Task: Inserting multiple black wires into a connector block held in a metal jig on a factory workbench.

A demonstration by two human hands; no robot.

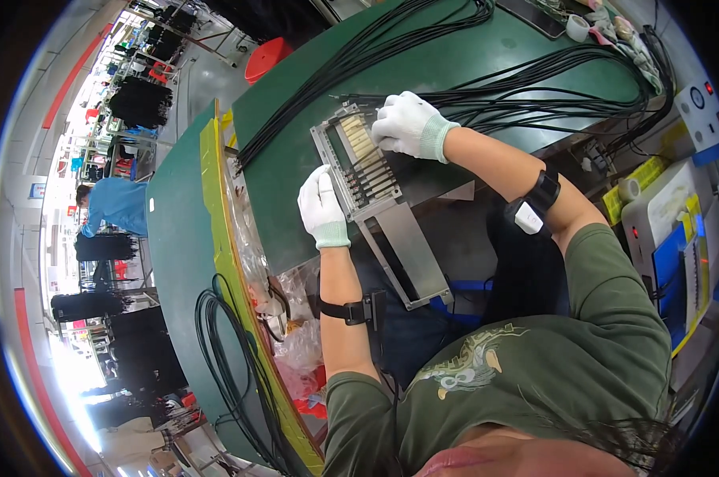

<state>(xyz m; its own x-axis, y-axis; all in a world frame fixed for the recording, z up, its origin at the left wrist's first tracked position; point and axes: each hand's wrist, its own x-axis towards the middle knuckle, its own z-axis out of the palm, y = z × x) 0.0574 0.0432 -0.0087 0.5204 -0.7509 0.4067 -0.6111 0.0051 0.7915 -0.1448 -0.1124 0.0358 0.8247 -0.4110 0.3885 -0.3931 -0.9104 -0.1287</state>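
Note:
A long metal fixture [409,248] lies slantwise across the near edge of the green table, its plain end jutting out toward me. Its far part carries a row of cream-coloured blocks [358,141], with several short black cable ends [373,183] lined up below them. My left hand [322,205], in a white glove, is at the fixture's left rail, fingers drawn together; anything between them is hidden. Also gloved in white, my right hand [411,127] curls beside the blocks on the right. Its fingertips are turned away, so I cannot see what they grip.
Bundles of black cables [351,63] [566,75] stretch over the green table [296,230]. Another cable coil [232,374] lies left, beyond a yellow-edged strip [216,191] and plastic bags [300,342]. A red stool [268,60] stands behind; a grey machine [653,215] is at right. A person in blue [117,205] works far left.

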